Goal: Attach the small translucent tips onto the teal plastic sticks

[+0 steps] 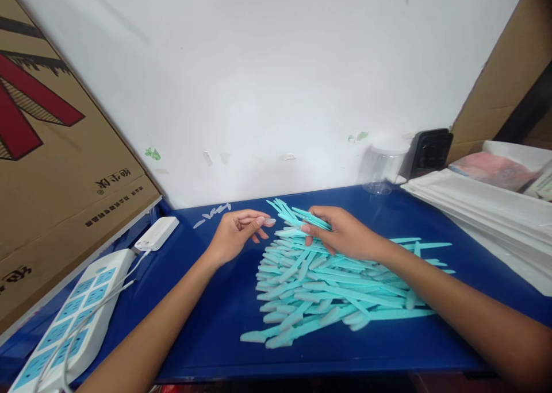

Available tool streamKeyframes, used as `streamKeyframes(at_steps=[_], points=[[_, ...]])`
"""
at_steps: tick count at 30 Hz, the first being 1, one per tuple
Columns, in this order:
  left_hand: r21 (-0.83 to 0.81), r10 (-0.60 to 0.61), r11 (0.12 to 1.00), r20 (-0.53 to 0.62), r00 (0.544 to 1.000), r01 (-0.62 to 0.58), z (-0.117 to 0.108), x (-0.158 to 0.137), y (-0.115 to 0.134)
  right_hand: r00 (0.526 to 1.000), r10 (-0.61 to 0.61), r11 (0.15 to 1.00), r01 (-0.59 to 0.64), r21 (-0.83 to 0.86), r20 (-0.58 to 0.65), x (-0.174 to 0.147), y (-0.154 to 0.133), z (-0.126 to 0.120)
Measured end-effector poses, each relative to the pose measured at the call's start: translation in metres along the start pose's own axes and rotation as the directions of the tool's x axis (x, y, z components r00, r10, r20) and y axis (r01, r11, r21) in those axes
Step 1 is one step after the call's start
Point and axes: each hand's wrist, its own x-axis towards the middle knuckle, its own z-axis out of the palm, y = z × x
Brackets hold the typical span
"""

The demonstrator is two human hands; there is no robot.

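Observation:
A large pile of turquoise eyebrow razors point(328, 289), with pale translucent covers over their blade ends, lies on the blue table. My left hand point(235, 232) is at the pile's far left corner, pinching a small clear blade cover point(269, 221) between thumb and fingers. Just to its right, my right hand point(340, 229) is closed around several turquoise razors point(313, 216) above the pile's far side. Its palm side is partly hidden. A few more razors point(280, 206) fan out behind the hands. Several loose clear pieces point(213, 211) lie near the wall, beyond my left hand.
At left are a white power strip point(103, 289) with cables, a white adapter point(157, 233) and a large cardboard box point(64, 123). A clear jar point(383, 166) and a black object point(431, 151) stand at back right. Stacked white trays point(466, 209) line the right side.

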Motion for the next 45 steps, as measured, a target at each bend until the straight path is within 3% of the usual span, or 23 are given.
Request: streamKeyframes(at_steps=[7,29,34,39,43,45], points=[[-0.029,0.002,1.0,-0.099,0.995,-0.004,0.002,-0.001,0.001,1.0,0.013,1.0,-0.013,-0.012,0.017,0.0,-0.001,0.001],[0.063,0.026,0.998,-0.099,0.995,-0.02,0.008,-0.006,0.002,0.996,-0.019,0.998,0.024,-0.055,0.088,-0.002,-0.001,0.001],[0.007,0.006,1.0,-0.023,1.0,-0.006,0.018,-0.008,0.002,0.993,-0.105,0.98,0.113,-0.161,0.059,-0.003,-0.003,0.003],[-0.032,-0.003,0.999,-0.01,1.0,0.003,0.024,-0.009,0.0,0.993,-0.106,0.976,0.115,-0.186,0.06,-0.002,-0.004,0.002],[0.048,0.023,0.999,-0.005,1.0,-0.023,0.022,-0.007,0.001,0.994,-0.105,0.968,0.112,-0.223,0.044,-0.002,-0.005,0.002],[0.208,0.06,0.976,-0.003,0.998,-0.058,0.011,-0.006,0.005,0.994,-0.101,0.965,0.106,-0.238,0.033,-0.002,-0.005,0.001]])
